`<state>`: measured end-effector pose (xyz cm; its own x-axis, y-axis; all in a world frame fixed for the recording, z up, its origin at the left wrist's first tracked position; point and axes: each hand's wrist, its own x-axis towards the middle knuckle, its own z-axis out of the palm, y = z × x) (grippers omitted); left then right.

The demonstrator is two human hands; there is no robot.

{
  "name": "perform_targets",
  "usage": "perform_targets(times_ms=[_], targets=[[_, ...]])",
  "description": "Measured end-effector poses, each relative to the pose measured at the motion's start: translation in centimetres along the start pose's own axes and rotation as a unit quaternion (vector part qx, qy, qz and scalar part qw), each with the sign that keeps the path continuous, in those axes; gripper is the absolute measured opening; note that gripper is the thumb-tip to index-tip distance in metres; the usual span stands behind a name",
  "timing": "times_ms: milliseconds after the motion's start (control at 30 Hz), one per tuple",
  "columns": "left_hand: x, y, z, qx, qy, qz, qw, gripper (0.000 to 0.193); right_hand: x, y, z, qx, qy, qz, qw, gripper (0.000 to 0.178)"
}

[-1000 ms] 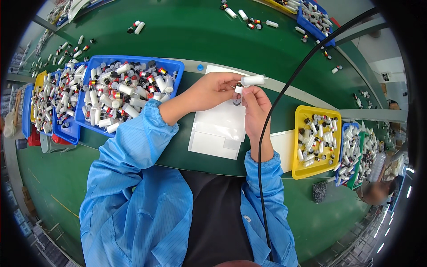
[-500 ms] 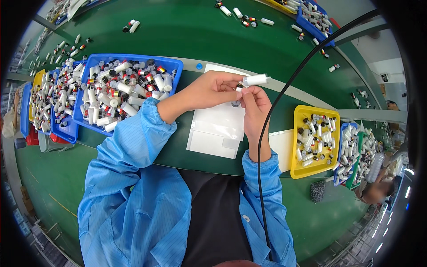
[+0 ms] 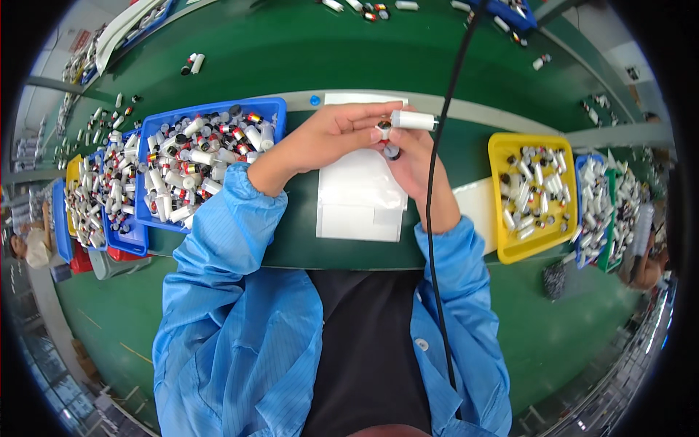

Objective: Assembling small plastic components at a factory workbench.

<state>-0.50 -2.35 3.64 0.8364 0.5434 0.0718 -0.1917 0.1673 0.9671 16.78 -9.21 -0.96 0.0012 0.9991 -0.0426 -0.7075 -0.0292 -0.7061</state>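
Note:
In front of me, my left hand (image 3: 336, 137) and my right hand (image 3: 416, 162) meet with fingertips pinched round one small assembly. Its white cylinder (image 3: 413, 120) with a clear end lies sideways, pointing right, at my left fingertips. Just below its left end sits a small white piece with a dark centre (image 3: 384, 130), between both thumbs. A round grey-and-black end (image 3: 392, 152) pokes out beneath, by my right fingers. How the parts join is hidden by the fingers. Under the hands lie white sheets in a clear sleeve (image 3: 360, 197) on the green table.
A blue tray (image 3: 143, 197) heaped with similar white, red and black parts stands left. At right is a yellow tray (image 3: 502, 251) holding fewer. A black cable (image 3: 430, 240) hangs close to my right forearm. A blue cap (image 3: 314, 100) and loose parts (image 3: 195, 64) lie farther off.
My view has shifted a little. The white cylinder has turned to lie more level, and my fingers have closed in round the small dark-centred piece beneath it.

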Motion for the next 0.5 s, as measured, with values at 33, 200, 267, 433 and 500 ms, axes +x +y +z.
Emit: perform_targets(times_ms=[33, 200, 267, 433, 500], targets=[[-0.1, 0.0, 0.2, -0.012, -0.004, -0.014, 1.000, 0.047, 0.1, -0.4, -0.7, 0.053, -0.058, 0.059, 0.995, 0.031], [-0.5, -0.1, 0.6, -0.079, 0.027, -0.087, 0.993, 0.042, -1.9, -1.2, 1.2, -0.014, 0.022, 0.005, 1.000, 0.028], [-0.8, 1.9, 0.6, -0.025, 0.053, -0.104, 0.993, 0.039, -3.9, -1.4, 0.6, -0.178, 0.044, -0.014, 0.983, 0.028], [0.3, 6.2, -5.9, 0.337, 0.185, -0.023, 0.923, 0.035, -10.5, -1.4, 2.3, -0.640, -0.094, -0.116, 0.754, 0.025], [2.1, 7.4, -10.6, 0.486, 0.248, 0.013, 0.838, 0.032, -11.2, -0.8, 2.5, -0.699, -0.121, -0.106, 0.697, 0.027]])
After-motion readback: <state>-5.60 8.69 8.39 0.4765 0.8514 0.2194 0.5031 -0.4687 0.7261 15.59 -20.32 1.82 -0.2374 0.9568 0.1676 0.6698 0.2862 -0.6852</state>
